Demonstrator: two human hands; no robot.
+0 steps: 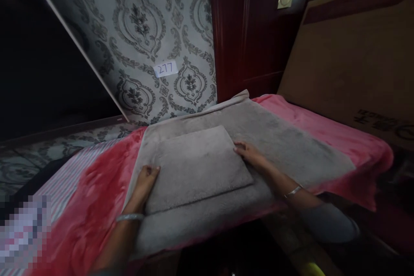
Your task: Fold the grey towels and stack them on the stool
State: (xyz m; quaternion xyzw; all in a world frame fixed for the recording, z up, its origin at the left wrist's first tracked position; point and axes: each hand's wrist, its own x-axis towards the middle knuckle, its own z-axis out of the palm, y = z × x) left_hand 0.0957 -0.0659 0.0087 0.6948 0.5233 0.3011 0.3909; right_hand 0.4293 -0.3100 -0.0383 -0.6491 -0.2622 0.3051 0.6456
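Observation:
A grey folded towel [197,164] lies on top of a larger grey towel [284,142] spread over a pink blanket [97,207]. My left hand [144,183] rests at the folded towel's left edge, thumb on top and fingers tucked under it. At the folded towel's right edge my right hand [249,153] lies with its fingertips pressed on the fabric. Each wrist wears a silver bangle.
A patterned grey wallpaper wall [152,30] with a white label reading 277 [165,69] stands behind. Dark red wooden panelling [252,30] is at the back right, and a large cardboard box [352,60] at the right. A striped sheet [67,177] shows at the left.

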